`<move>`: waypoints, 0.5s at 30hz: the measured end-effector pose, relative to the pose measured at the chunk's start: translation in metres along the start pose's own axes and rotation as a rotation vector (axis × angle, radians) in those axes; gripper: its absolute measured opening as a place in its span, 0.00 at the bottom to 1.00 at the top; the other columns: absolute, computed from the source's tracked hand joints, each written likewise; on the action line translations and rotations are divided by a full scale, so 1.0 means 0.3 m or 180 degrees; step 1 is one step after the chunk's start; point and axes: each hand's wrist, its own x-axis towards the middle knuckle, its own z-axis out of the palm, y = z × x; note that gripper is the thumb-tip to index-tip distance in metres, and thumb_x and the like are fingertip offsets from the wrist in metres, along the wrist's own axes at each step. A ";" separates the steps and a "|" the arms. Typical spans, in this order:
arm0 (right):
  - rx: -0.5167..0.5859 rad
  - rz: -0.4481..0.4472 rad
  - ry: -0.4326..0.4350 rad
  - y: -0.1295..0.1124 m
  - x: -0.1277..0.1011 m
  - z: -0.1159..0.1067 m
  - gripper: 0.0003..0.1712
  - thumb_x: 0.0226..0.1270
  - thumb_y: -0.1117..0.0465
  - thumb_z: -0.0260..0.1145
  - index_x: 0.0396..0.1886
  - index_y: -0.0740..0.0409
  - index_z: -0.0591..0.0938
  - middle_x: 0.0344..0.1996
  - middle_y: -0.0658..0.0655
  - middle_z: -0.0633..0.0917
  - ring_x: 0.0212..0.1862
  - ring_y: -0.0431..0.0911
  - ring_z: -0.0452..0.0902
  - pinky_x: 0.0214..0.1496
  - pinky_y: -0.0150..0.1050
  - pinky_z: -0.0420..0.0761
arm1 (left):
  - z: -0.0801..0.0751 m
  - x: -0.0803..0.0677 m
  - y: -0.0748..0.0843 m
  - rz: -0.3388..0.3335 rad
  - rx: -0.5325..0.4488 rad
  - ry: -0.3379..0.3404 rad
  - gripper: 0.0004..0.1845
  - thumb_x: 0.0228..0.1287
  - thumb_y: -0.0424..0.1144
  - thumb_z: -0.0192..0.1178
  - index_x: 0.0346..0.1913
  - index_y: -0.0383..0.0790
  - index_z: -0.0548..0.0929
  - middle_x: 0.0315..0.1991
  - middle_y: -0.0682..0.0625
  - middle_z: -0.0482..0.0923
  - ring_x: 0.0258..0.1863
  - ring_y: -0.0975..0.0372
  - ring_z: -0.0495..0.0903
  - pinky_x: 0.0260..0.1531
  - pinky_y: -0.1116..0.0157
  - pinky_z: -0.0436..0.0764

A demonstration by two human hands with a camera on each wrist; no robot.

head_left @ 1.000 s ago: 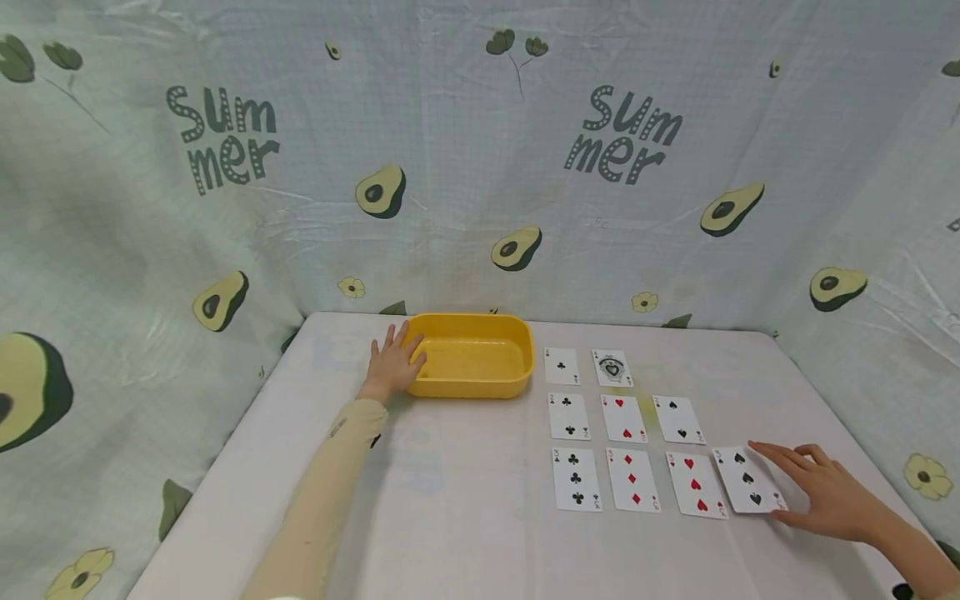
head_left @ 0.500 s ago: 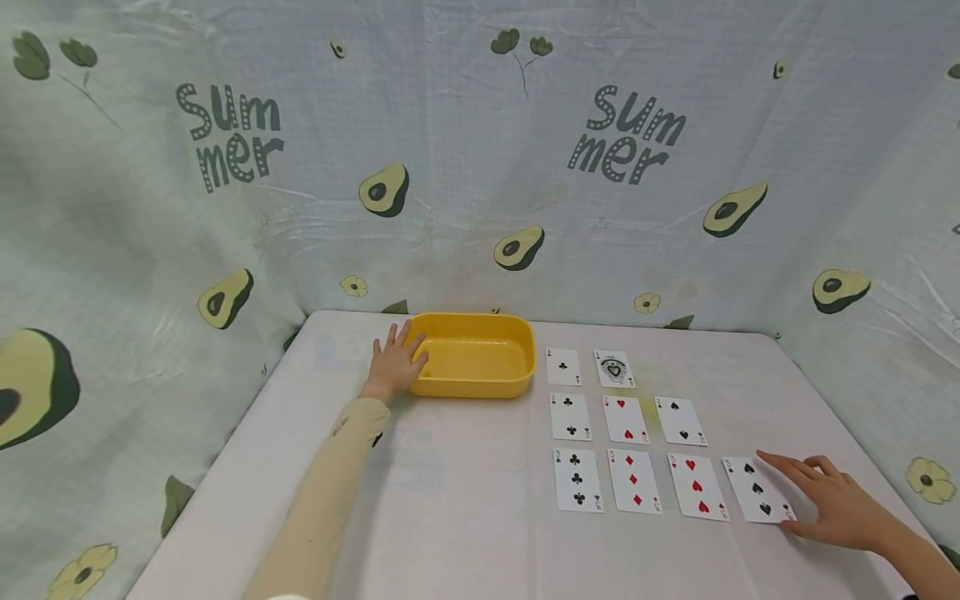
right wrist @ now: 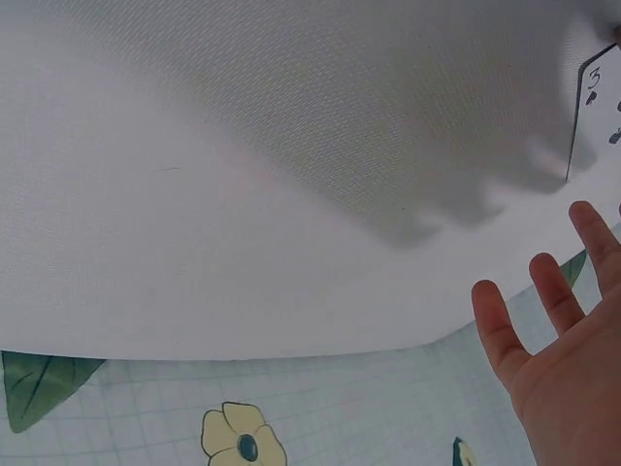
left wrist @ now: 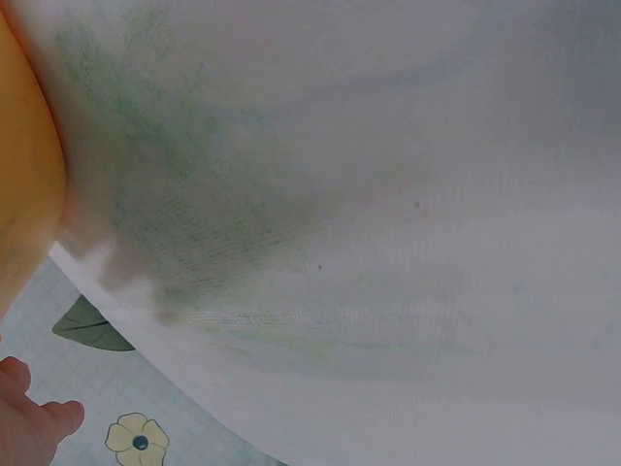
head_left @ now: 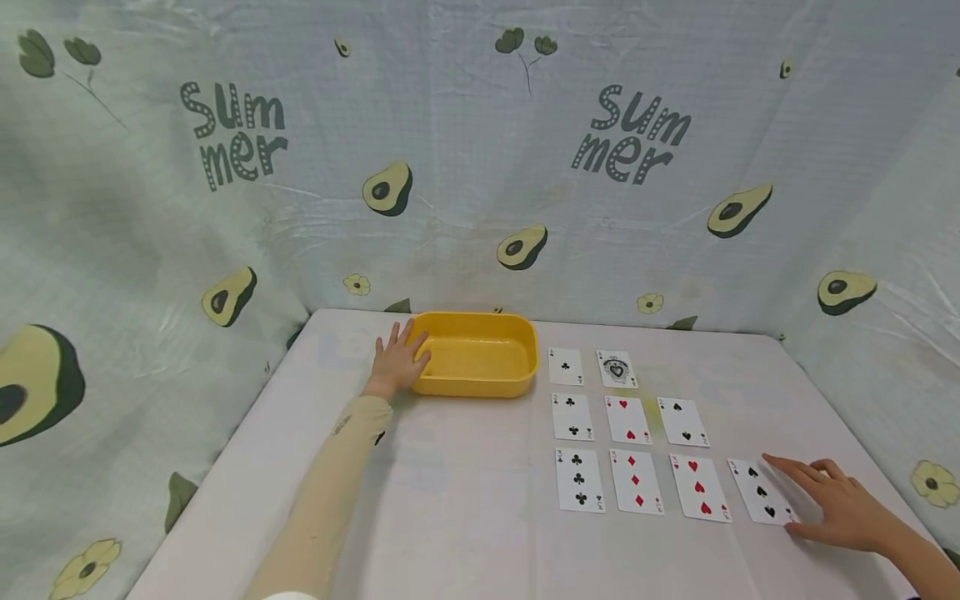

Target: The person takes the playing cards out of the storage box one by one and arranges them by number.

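A yellow tub (head_left: 480, 367) stands at the back of the white table (head_left: 450, 500). My left hand (head_left: 401, 354) rests flat against its left end with fingers straight; the left wrist view shows the tub wall (left wrist: 24, 194) and a fingertip. Playing cards lie face up in three rows right of the tub. The front row ends with the three of spades (head_left: 761, 492), and my right hand (head_left: 795, 493) lies beside it with straight fingers touching its right edge. In the right wrist view the right hand (right wrist: 563, 340) is spread above the cloth, with a card corner (right wrist: 597, 107) at the top right.
Back row: ace of clubs (head_left: 565, 367), ace of spades (head_left: 617, 369). Middle row: two of clubs (head_left: 572, 417), two of hearts (head_left: 626, 419), two of spades (head_left: 682, 422). Front row: three of clubs (head_left: 579, 480), three of diamonds (head_left: 636, 482), three of hearts (head_left: 699, 488). Avocado-print cloth (head_left: 480, 167) walls the table.
My right hand has slid the three of spades a little to the right, away from the three of hearts. The left hand has stayed at the tub.
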 end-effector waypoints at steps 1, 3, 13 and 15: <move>0.0006 0.0014 -0.0021 0.000 0.000 0.001 0.56 0.30 0.44 0.74 0.65 0.41 0.58 0.50 0.59 0.76 0.45 0.53 0.63 0.37 0.53 0.71 | 0.002 0.000 0.000 0.0002 -0.0006 0.0000 0.27 0.68 0.50 0.38 0.67 0.44 0.59 0.71 0.43 0.41 0.70 0.45 0.38 0.62 0.38 0.43; 0.0006 0.0033 -0.0059 0.000 0.003 0.001 0.56 0.30 0.43 0.74 0.65 0.40 0.57 0.50 0.58 0.75 0.46 0.53 0.63 0.37 0.53 0.71 | 0.005 0.000 -0.001 0.0008 -0.0005 0.0001 0.27 0.68 0.50 0.37 0.67 0.44 0.59 0.71 0.43 0.41 0.70 0.45 0.38 0.62 0.38 0.43; 0.0113 -0.0250 0.0173 -0.091 0.090 -0.055 0.50 0.39 0.41 0.71 0.65 0.42 0.60 0.53 0.55 0.73 0.47 0.51 0.62 0.39 0.52 0.72 | 0.012 0.005 -0.010 0.0041 -0.0098 0.0112 0.26 0.68 0.49 0.38 0.67 0.43 0.59 0.71 0.41 0.43 0.70 0.45 0.38 0.62 0.38 0.41; 0.0140 -0.0316 0.0253 -0.123 0.116 -0.067 0.49 0.41 0.42 0.70 0.65 0.43 0.60 0.54 0.55 0.72 0.47 0.50 0.62 0.39 0.52 0.72 | 0.018 0.007 -0.013 0.0050 -0.0124 0.0214 0.26 0.68 0.48 0.38 0.66 0.42 0.59 0.70 0.41 0.45 0.70 0.44 0.39 0.62 0.38 0.42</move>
